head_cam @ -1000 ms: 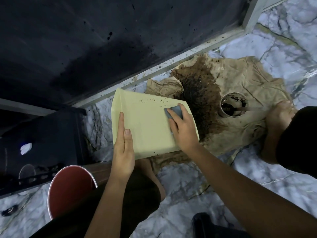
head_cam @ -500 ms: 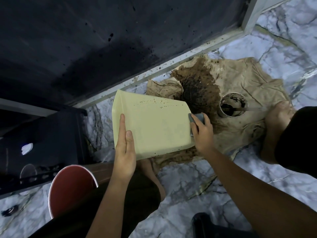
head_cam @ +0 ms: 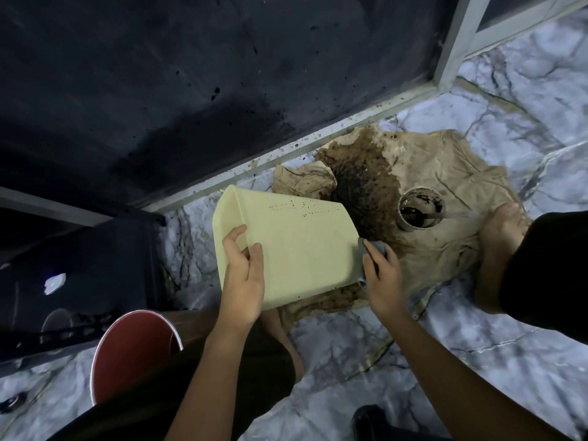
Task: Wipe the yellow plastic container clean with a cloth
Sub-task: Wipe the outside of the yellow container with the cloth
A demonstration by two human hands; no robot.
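A pale yellow plastic container (head_cam: 299, 246) is held tilted above the floor, its broad side facing me, with a line of dark specks near its upper edge. My left hand (head_cam: 243, 278) grips its left rim, thumb apart from the fingers. My right hand (head_cam: 380, 275) holds a small grey cloth (head_cam: 370, 253) pressed against the container's right edge.
A stained brown cloth (head_cam: 445, 243) lies on the marble floor under a small white cup of dark liquid (head_cam: 420, 210). A red bucket (head_cam: 130, 354) stands at the lower left. A dark panel and a white frame (head_cam: 318, 138) run behind. My feet rest on the floor.
My right hand slid the grey cloth from the middle of the container's side to its right edge and slightly down. My left hand shifted its grip on the rim.
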